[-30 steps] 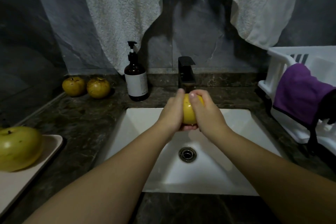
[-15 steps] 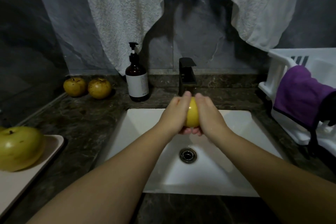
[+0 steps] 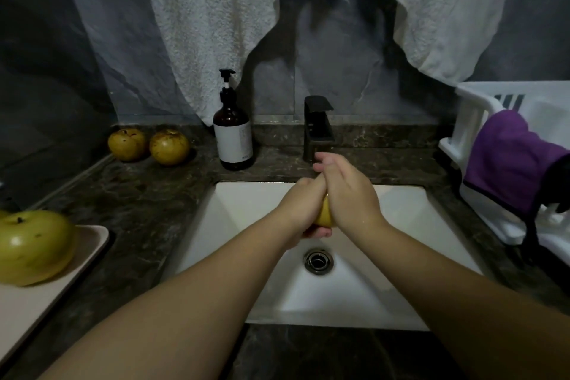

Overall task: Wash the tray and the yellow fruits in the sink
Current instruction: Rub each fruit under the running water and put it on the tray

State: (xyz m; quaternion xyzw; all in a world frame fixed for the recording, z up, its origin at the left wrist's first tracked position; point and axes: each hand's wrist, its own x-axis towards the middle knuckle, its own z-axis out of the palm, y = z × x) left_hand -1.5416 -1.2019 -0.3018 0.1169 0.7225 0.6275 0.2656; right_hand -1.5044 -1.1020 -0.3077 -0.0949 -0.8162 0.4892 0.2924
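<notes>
Over the white sink (image 3: 246, 225), under the black tap (image 3: 317, 129), both my hands enclose a yellow fruit (image 3: 324, 216). My left hand (image 3: 300, 210) cups it from the left and below. My right hand (image 3: 345, 191) lies over its top and right side, fingers stretched toward the tap. Only a thin slice of the fruit shows between them. A large yellow-green fruit (image 3: 34, 247) sits on the beige tray (image 3: 89, 241) at the left edge. Two more yellow fruits (image 3: 126, 144) (image 3: 169, 146) rest on the counter at the back left.
A brown pump bottle (image 3: 233, 136) stands left of the tap. A white dish rack (image 3: 481, 120) with a purple cloth (image 3: 512, 160) fills the right counter. Two white towels (image 3: 216, 25) hang on the wall. The drain (image 3: 318, 261) lies below my hands.
My right hand has slid forward over the fruit toward the tap, covering most of it. My left hand has dropped lower, under the fruit.
</notes>
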